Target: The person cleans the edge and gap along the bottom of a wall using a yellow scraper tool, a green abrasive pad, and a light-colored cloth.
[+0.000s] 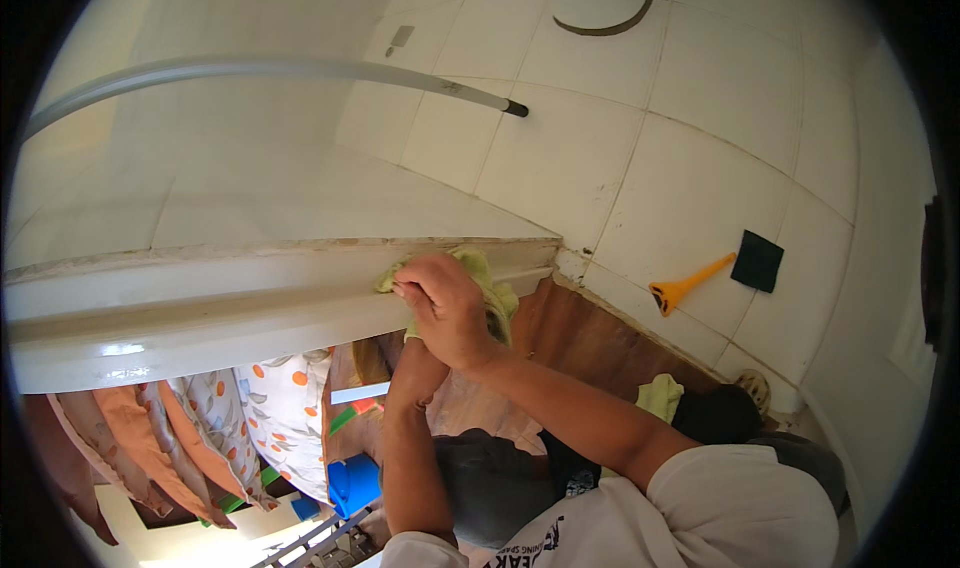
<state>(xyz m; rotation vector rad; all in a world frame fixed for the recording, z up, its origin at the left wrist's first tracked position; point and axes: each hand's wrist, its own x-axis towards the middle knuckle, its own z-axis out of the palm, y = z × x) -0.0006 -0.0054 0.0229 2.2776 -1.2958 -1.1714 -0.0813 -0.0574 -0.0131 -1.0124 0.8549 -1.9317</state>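
While both hands are stacked at the centre of the frame, I judge the wiping to be partway through. My right hand (447,308) lies on top, fingers curled down and pressing a yellow-green cloth (490,286) against the white ledge (200,313). My left hand (412,346) sits underneath it, mostly hidden, so I cannot tell how its fingers are set. The cloth is bunched at the ledge's right end, just short of the corner. The ledge running toward the left of the frame looks glossy white, with a grubby line along its upper edge, so that stretch probably remains to be done. The cloth itself is crumpled, soft and thin, its folds poking out past my knuckles.
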